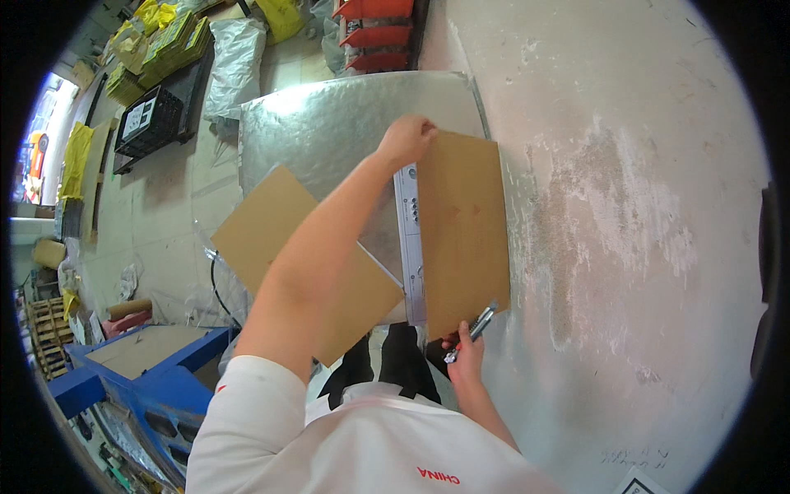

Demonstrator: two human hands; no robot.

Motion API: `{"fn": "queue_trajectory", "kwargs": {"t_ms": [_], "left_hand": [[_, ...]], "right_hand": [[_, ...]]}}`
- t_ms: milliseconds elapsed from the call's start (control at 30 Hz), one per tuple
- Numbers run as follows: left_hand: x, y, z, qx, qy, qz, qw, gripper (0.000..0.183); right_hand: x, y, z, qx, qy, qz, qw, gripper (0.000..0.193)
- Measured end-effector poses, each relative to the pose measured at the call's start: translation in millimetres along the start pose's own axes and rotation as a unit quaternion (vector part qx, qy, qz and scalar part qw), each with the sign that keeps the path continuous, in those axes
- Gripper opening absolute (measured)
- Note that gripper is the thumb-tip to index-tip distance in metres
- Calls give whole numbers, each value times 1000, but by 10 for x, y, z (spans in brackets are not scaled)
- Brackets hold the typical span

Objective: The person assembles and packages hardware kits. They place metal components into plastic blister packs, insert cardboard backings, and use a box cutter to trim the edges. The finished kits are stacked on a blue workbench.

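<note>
My left hand [405, 142] reaches across to the far end of a brown cardboard sheet [462, 230] and is closed on its far left corner. That sheet lies lengthwise along the wall. In my right hand [467, 356], at the sheet's near edge, is a utility knife [473, 331] with a grey handle, tilted up to the right. Beside the sheet's left edge runs a long pale grey strip [409, 239] with a row of dark round marks; its kind is unclear. A second cardboard sheet [362, 288] lies askew to the left, partly hidden under my left forearm.
Under these is a table with a shiny grey top [321, 115]. A scuffed pale wall [609, 206] borders its right side. Red bins [374, 37] stand beyond it. At the left are a black crate [152, 122], a blue metal frame [148, 387] and stacked yellow bundles [169, 49].
</note>
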State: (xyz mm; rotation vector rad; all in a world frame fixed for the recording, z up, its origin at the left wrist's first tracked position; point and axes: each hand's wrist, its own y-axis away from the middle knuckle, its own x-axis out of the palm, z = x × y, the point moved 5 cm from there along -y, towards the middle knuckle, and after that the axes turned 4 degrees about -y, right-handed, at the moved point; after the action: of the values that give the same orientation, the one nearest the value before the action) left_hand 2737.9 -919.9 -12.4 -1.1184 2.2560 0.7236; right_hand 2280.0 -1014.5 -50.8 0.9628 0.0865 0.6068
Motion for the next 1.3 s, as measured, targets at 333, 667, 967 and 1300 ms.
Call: {"fn": "queue_trajectory", "kwargs": {"t_ms": [333, 667, 967, 1300], "left_hand": [[-1554, 2709, 110, -90, 310, -46, 945, 43], [1913, 3934, -406, -234, 611, 314, 688, 62], [3066, 3372, -227, -365, 592, 261, 670, 69], [3115, 3473, -508, -304, 797, 149, 501, 58]], "right_hand": [[383, -598, 1294, -132, 220, 84, 963, 36], [2551, -1974, 2558, -345, 630, 168, 675, 35], [2852, -2520, 2071, -420, 706, 210, 530, 41], [2947, -2652, 2180, -411, 758, 280, 423, 46]]}}
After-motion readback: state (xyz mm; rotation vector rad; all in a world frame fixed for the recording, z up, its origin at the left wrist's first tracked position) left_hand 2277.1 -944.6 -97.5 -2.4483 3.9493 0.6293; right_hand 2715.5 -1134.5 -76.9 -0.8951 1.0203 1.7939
